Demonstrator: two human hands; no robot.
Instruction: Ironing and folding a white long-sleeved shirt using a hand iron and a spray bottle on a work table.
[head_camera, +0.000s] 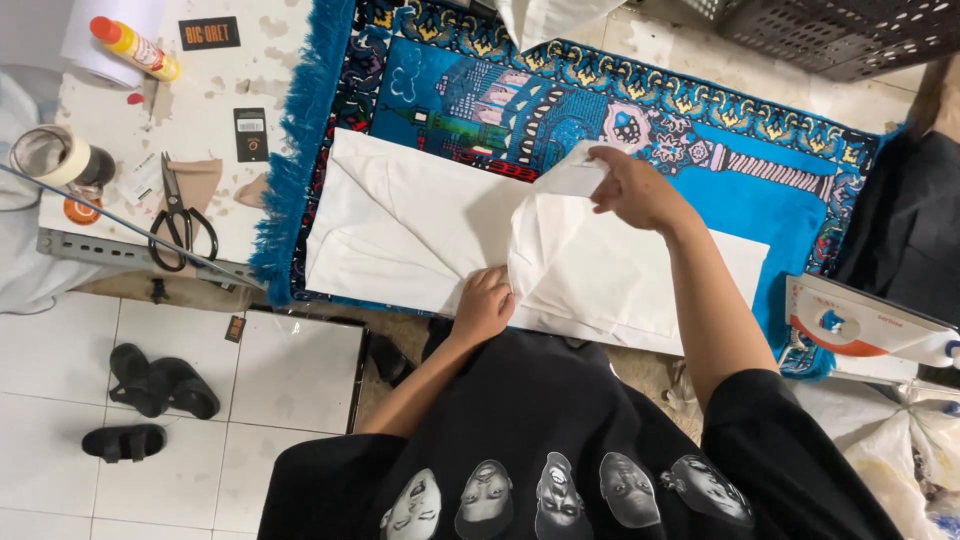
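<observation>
At frame centre, our right hand (635, 188) pinches the white cloth (420, 235), lifting a fold; our left hand (483, 305) presses it flat, gripping nothing.

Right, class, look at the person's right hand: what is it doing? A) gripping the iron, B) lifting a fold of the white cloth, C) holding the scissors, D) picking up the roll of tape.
B: the right hand pinches a raised fold of the white cloth, while the scissors, iron and tape lie untouched.
</observation>
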